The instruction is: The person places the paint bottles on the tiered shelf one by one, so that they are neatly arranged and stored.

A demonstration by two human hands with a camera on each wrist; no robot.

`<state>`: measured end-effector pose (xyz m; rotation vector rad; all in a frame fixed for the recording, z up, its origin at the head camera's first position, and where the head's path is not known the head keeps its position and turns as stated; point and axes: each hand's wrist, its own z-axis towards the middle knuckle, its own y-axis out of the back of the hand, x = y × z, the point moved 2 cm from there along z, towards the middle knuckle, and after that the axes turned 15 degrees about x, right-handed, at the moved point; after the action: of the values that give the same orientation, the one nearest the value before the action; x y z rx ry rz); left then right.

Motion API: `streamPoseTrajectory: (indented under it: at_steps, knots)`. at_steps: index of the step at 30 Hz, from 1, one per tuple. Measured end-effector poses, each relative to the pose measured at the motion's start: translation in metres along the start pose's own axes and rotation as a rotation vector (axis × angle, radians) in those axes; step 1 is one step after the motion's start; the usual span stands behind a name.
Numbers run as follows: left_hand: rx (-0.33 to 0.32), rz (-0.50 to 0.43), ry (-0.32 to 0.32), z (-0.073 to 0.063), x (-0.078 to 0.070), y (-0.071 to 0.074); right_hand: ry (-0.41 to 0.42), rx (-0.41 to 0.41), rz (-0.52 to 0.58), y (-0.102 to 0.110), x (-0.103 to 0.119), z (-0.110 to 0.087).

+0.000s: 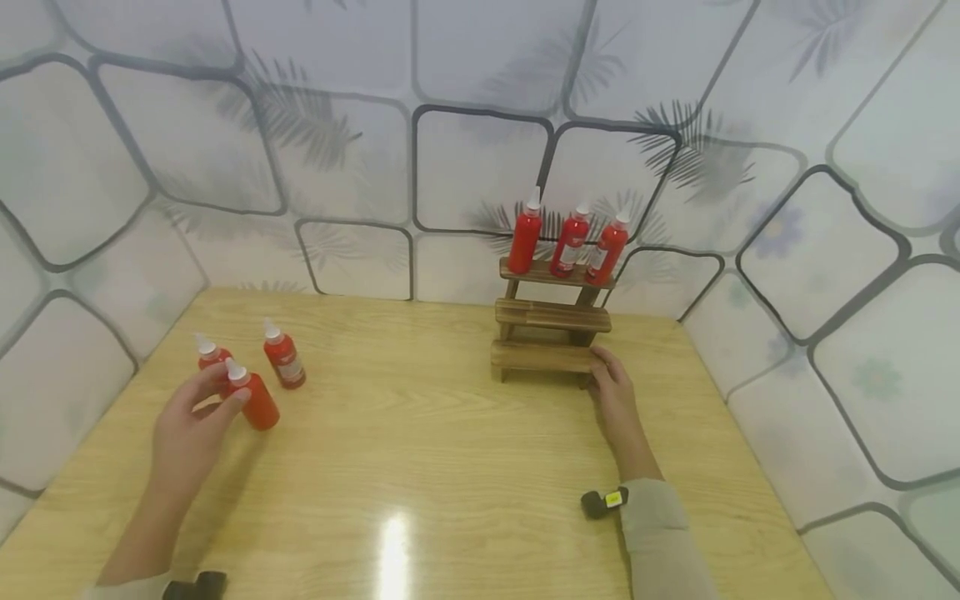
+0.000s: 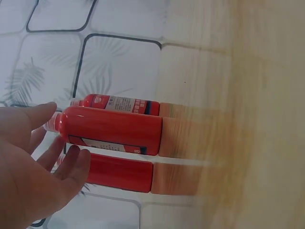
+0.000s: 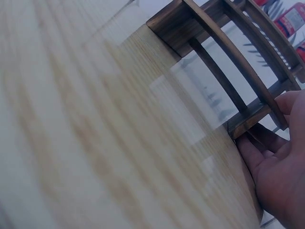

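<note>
My loosely curved left hand (image 1: 187,425) is around the nearest red bottle (image 1: 260,406), whether gripping I cannot tell; my right hand (image 1: 617,400) grips the wooden stand (image 1: 543,357)'s right end.

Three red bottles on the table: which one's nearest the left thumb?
The front red cylindrical bottle with white pointed cap, its neck between the left hand's thumb and fingers; the other two stand farther back.

Before me lies a tabletop (image 1: 450,450) of pale yellow wood grain, a bright glare patch (image 1: 393,554) on its near part. Behind it and along both sides I see a whitish wall covering (image 1: 480,179), bearing rounded dark-grey outlines (image 1: 415,171), feathery grey leaves (image 1: 309,117) and, rightward, a faint violet flower (image 1: 777,229).
</note>
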<state>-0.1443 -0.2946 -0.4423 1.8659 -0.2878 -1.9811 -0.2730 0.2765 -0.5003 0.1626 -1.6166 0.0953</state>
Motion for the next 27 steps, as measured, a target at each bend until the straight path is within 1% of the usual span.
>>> streamPoseTrajectory:
  at_steps: [4,10,14,17,23,27]
  knots:
    - [0.051,0.029,0.005,0.002,0.003,0.001,-0.021,-0.012,-0.001,0.0,0.003,-0.001]
    - [0.082,0.044,0.033,0.005,0.007,0.001,-0.052,0.006,-0.001,-0.004,0.016,-0.007]
    - [0.13,0.06,0.054,0.008,0.009,-0.001,-0.058,0.015,-0.017,-0.007,0.025,-0.012]
    - [0.154,0.056,0.065,0.01,0.01,-0.003,-0.058,0.017,-0.012,-0.009,0.027,-0.014]
    - [0.122,0.032,0.051,0.009,0.008,-0.005,-0.054,0.01,0.043,-0.01,0.026,-0.013]
    - [0.109,0.029,0.073,0.007,0.003,-0.007,-0.046,0.011,0.083,-0.009,0.024,-0.011]
